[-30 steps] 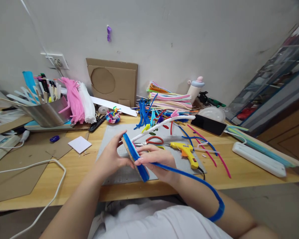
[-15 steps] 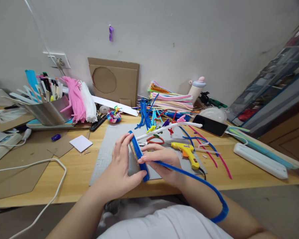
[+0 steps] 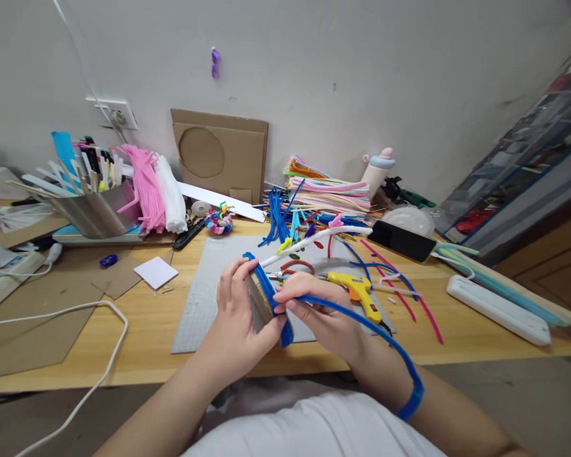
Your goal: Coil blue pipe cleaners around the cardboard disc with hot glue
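A cardboard piece (image 3: pixel 261 297) with blue fuzzy stem along its edge is tilted above the grey cutting mat (image 3: pixel 195 304). My left hand (image 3: pixel 240 317) grips it from the left, fingers at its top end and thumb near the bottom. My right hand (image 3: pixel 321 308) pinches a blue pipe cleaner (image 3: pixel 385 330) against the piece's right side; the loose length curves over my right forearm. A white fuzzy stem (image 3: pixel 314 240) extends from behind the piece toward the upper right. Just right of my right hand lies a yellow glue gun (image 3: pixel 356 292).
Red-handled pliers (image 3: pixel 297 263) and small coloured pieces lie on the mat. Behind are pipe cleaner bundles (image 3: pixel 330 190), a phone (image 3: pixel 402 241) and standing cardboard (image 3: pixel 247 155). A metal holder (image 3: pixel 98 212) stands left; a white power strip (image 3: pixel 497 310) lies right.
The cardboard piece has turned, showing more of its flat face, and shifted slightly right with both hands. The blue pipe cleaner's loose loop has moved a little left.
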Motion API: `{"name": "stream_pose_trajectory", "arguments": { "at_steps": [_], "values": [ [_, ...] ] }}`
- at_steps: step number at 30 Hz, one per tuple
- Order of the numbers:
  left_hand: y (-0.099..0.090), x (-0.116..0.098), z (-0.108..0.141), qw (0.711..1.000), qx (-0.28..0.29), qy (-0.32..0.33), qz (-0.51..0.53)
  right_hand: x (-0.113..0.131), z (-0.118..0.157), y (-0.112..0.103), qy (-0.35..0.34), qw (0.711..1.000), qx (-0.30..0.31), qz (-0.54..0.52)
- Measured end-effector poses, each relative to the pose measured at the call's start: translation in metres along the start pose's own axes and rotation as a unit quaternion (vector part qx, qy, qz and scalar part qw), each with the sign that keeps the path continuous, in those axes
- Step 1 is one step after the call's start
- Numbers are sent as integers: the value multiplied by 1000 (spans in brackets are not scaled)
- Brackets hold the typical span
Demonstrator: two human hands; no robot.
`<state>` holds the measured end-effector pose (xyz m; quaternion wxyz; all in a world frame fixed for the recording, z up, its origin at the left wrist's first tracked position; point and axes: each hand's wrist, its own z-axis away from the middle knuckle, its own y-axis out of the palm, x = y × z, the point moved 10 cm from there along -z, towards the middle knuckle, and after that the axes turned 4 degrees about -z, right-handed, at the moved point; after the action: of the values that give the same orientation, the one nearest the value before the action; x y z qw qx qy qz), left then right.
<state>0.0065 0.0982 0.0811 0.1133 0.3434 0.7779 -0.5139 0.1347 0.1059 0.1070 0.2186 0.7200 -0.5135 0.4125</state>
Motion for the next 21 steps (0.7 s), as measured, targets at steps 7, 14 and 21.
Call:
{"name": "stream_pose_trajectory", "arguments": {
  "at_steps": [7,14,21],
  "values": [
    [-1,-3,2,999,-41,6,-31,-1,4,-10,23,998,-52,39],
    [-4,-11,5,995,-81,28,-44,27,6,-6,-78,996,-27,24],
    [-7,-15,5,992,-100,41,-57,53,21,0,-175,981,60,65]
  ]
}}
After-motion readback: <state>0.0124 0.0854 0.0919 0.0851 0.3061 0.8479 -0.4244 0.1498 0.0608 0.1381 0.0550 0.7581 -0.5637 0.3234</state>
